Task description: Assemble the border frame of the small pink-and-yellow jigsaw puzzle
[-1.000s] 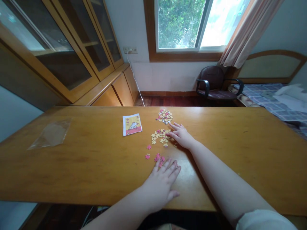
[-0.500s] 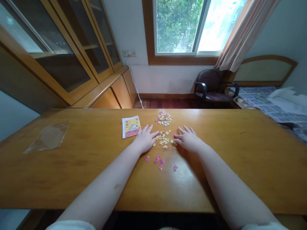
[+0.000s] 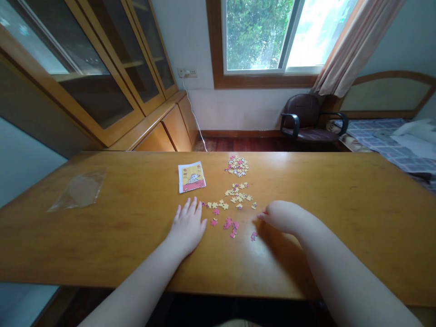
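My left hand (image 3: 188,225) lies flat on the table with fingers spread, just left of a row of yellow puzzle pieces (image 3: 218,205). My right hand (image 3: 281,217) is closed in a pinch low over the table, with a bit of pink puzzle piece (image 3: 264,212) showing at its fingertips. Between the hands lie loose pink puzzle pieces (image 3: 228,223) and a group of yellow puzzle pieces (image 3: 239,196). A single pink-and-purple piece (image 3: 254,236) rests below the right fingertips. Farther back is a mixed pile of pieces (image 3: 237,166).
A picture card (image 3: 191,177) with a yellow and pink cartoon lies beyond my left hand. At the left is a clear plastic bag (image 3: 81,190) on the wooden table (image 3: 340,200). Past the table's far edge stand an office chair (image 3: 303,116) and a glass-door cabinet (image 3: 136,68).
My left hand has drawn back toward me and left, leaving a row of yellow pieces uncovered. My right hand has come nearer, its spread fingers now pinched. The view has shifted slightly.
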`<state>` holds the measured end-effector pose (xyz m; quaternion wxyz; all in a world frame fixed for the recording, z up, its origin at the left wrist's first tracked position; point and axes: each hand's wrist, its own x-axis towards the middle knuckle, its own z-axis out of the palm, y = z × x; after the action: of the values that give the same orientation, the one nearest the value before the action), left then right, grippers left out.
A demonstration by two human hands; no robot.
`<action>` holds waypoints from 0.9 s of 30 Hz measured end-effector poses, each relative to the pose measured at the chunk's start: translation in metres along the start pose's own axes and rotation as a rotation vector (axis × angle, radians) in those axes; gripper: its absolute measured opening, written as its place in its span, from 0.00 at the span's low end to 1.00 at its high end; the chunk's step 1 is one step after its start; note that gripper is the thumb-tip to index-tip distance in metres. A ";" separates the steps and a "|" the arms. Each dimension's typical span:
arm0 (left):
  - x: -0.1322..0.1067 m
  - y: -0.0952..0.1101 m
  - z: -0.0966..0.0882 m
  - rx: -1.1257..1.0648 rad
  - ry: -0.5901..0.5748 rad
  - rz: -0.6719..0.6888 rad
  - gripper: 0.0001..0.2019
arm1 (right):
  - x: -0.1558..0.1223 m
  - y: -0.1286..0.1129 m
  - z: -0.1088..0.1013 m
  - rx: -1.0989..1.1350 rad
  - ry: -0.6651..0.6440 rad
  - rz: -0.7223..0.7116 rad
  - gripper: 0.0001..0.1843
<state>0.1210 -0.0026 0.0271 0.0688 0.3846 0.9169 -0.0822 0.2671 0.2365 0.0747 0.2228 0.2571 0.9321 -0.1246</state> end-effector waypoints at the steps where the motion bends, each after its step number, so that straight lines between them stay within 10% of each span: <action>1: -0.008 -0.002 0.002 -0.006 -0.015 -0.010 0.30 | -0.005 -0.003 0.002 -0.006 -0.004 -0.018 0.21; 9: -0.043 0.017 0.008 -0.137 -0.101 0.138 0.32 | -0.043 -0.022 0.043 0.002 0.119 -0.101 0.18; 27: -0.008 -0.013 0.007 -0.204 -0.073 0.302 0.32 | -0.044 -0.017 0.058 0.153 0.269 -0.349 0.20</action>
<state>0.1180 -0.0184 0.0227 0.1521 0.5055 0.8492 0.0086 0.3127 0.1835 0.0470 0.0514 0.1223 0.9715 -0.1963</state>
